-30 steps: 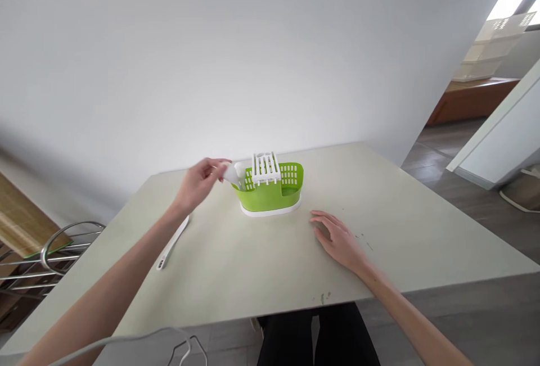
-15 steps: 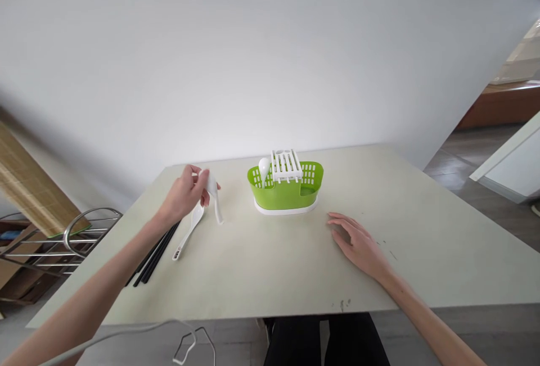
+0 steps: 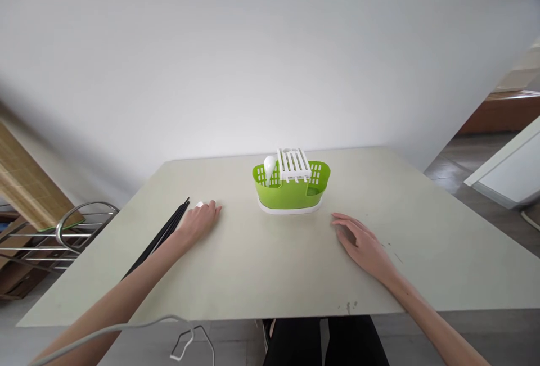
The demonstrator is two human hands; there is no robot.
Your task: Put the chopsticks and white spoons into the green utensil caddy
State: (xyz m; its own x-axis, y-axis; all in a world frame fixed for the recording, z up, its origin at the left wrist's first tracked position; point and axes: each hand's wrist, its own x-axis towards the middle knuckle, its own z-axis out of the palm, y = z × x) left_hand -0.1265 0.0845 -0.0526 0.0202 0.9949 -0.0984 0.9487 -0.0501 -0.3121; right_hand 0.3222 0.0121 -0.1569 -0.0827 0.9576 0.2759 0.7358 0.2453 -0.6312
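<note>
My left hand is low on the table, its fingers curled down and closed over a white spoon. Only a small white piece shows past the knuckles; the hand and forearm hide the rest. Just left of that arm lies a bundle of black chopsticks, partly covered by it. My right hand rests on the tabletop with fingers loosely spread and nothing in them. Between the hands, farther back, stands a green plastic utensil basket with a white slatted rack. Another white spoon stands bowl-up in its left compartment.
The pale table meets a white wall at the back. A metal rack stands off its left edge. A grey cable crosses in front at lower left. Dark marks show near the front edge.
My left hand, which held a white spoon up above the table, has come down onto the tabletop, covering the second spoon there. My right hand stays put. The view has shifted slightly.
</note>
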